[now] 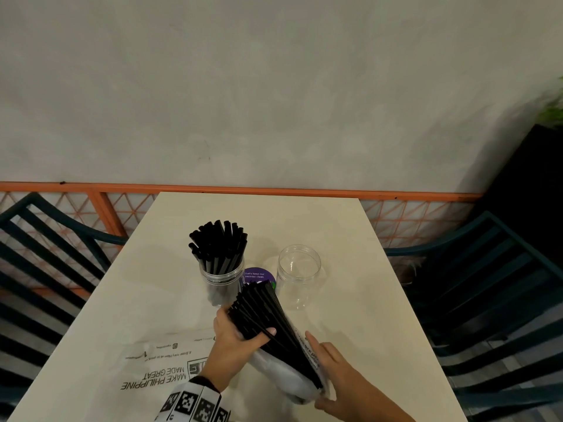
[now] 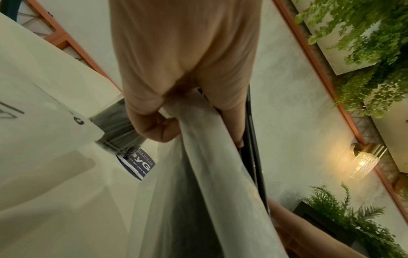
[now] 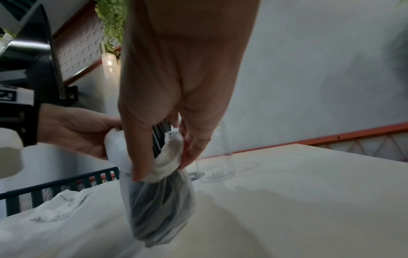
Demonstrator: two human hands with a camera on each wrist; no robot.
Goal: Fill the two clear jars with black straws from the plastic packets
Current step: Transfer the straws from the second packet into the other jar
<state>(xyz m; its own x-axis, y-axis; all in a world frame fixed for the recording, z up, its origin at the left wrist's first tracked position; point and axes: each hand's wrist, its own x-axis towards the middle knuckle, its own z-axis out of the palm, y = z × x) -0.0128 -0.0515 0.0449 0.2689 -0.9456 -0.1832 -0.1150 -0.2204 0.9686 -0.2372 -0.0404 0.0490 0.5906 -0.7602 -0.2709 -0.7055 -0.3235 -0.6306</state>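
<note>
A clear jar packed with black straws stands mid-table, and an empty clear jar stands to its right. In front of them a bundle of black straws sticks up and out of a clear plastic packet. My left hand grips the bare upper part of the bundle, thumb across it. My right hand holds the packet lower down. In the right wrist view my right hand pinches the bunched plastic packet, whose bottom rests on the table. In the left wrist view my left hand wraps straws and packet.
A white printed plastic bag lies flat at the table's front left. A purple round label lies between the jars. Dark slatted chairs flank the cream table; an orange railing and a wall stand behind it.
</note>
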